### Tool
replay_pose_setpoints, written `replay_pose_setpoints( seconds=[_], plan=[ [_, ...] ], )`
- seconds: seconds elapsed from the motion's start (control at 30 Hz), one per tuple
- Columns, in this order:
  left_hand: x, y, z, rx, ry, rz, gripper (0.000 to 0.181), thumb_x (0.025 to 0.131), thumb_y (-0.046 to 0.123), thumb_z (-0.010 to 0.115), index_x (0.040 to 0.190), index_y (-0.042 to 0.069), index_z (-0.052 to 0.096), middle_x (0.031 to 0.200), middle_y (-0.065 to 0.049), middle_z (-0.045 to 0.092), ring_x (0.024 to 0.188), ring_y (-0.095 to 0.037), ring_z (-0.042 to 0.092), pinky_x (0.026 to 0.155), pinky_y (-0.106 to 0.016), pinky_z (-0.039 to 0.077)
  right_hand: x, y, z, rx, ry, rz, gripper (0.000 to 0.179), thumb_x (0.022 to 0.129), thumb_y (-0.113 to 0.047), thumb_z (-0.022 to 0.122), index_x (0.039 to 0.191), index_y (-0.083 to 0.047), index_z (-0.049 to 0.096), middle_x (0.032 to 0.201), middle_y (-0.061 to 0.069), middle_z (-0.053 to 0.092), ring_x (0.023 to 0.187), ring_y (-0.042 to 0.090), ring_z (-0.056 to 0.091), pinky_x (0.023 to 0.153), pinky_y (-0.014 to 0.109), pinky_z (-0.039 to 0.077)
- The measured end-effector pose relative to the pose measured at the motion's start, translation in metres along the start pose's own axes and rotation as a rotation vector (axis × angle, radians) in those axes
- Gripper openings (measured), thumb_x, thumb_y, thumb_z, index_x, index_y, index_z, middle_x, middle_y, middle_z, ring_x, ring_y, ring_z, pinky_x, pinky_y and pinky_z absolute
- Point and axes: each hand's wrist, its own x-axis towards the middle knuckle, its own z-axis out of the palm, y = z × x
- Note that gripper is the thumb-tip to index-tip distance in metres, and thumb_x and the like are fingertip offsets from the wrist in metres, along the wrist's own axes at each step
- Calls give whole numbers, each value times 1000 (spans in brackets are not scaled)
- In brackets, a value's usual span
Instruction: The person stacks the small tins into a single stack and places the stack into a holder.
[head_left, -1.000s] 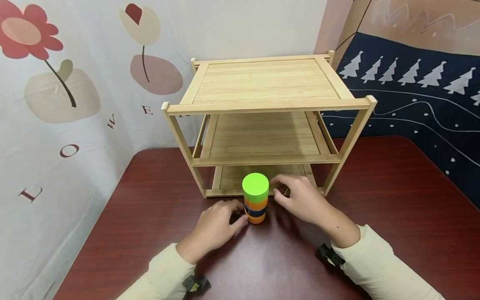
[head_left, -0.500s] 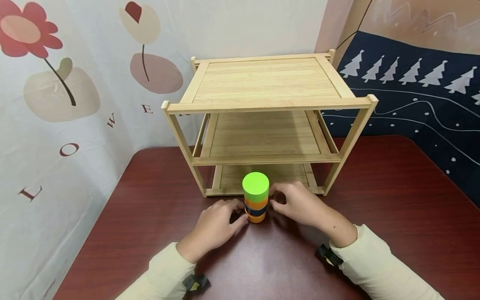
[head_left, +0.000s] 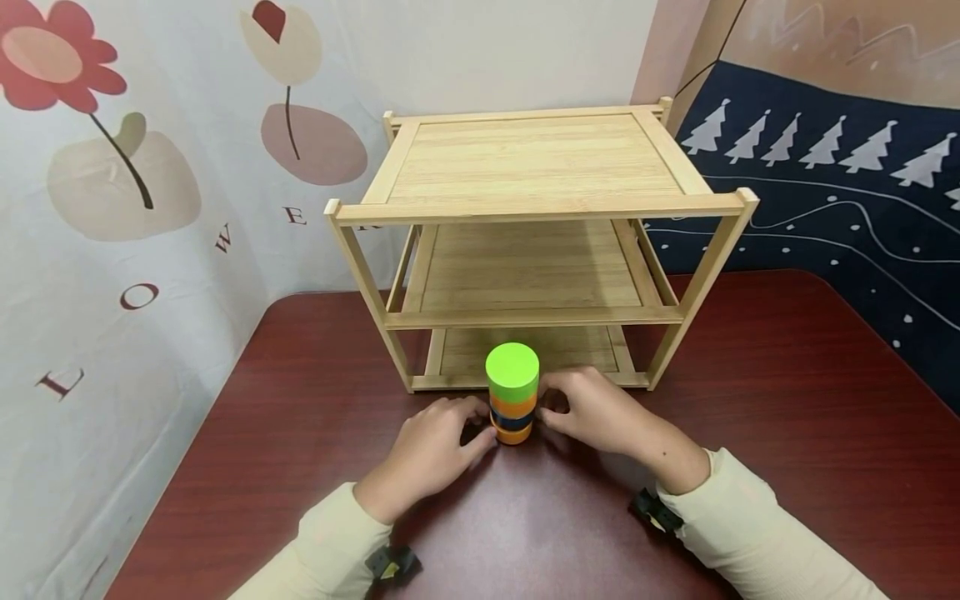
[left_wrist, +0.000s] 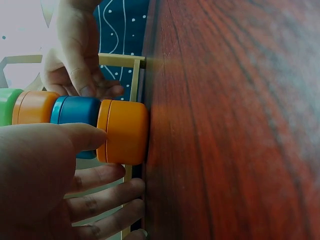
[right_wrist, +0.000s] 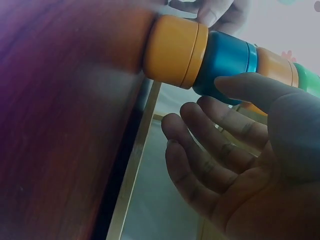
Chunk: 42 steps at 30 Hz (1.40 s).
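A stack of round plastic cups [head_left: 513,371] stands upright on the table, before the shelf rack. It has a bright green cup on top, then orange, dark blue and orange; the bottom orange cup [left_wrist: 129,132] meets the tabletop. From the left, my left hand [head_left: 427,446] touches the low part of the stack, thumb tip over the seam between bottom orange and blue, fingers loosely spread beside it. My right hand [head_left: 600,410] is at the stack's right side. In the right wrist view its thumb overlaps the blue cup [right_wrist: 227,62], while relaxed fingers stay apart below.
A three-tier light wooden rack [head_left: 536,212] stands right behind the stack, its lowest board just beyond the cups. The dark red table [head_left: 300,375] extends to both sides. Printed cloths [head_left: 187,275] hang behind and to the left.
My right hand has come slightly lower and closer to the stack, its thumb now beside the lower cups. The left hand and the stack have stayed in place.
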Motion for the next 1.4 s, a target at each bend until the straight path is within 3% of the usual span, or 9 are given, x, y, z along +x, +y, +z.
replay_pose_setpoints(
  seconds=[0.93,1.17,1.4],
  plan=[
    [0,0,-1,-12,-5,-1,27,92,43,68,109,22,70,101,4,72,96,-18,65,75,-46,54,1,2,4,43,-58,14,27,85,-10,73,112,-6,70,98,3,72,69,6,58,68,23,50],
    [0,1,-1,-4,4,8,25,92,42,68,108,22,70,99,5,72,95,-17,65,75,-44,54,0,4,5,118,-109,26,23,87,-10,74,109,-9,69,84,-2,67,55,0,54,57,21,49],
    [0,1,0,-5,0,1,27,92,43,68,109,22,70,102,5,73,97,-18,66,76,-46,55,0,4,7,151,-145,41,24,88,-12,74,111,-10,68,74,-4,65,52,0,55,55,21,49]
  ],
)
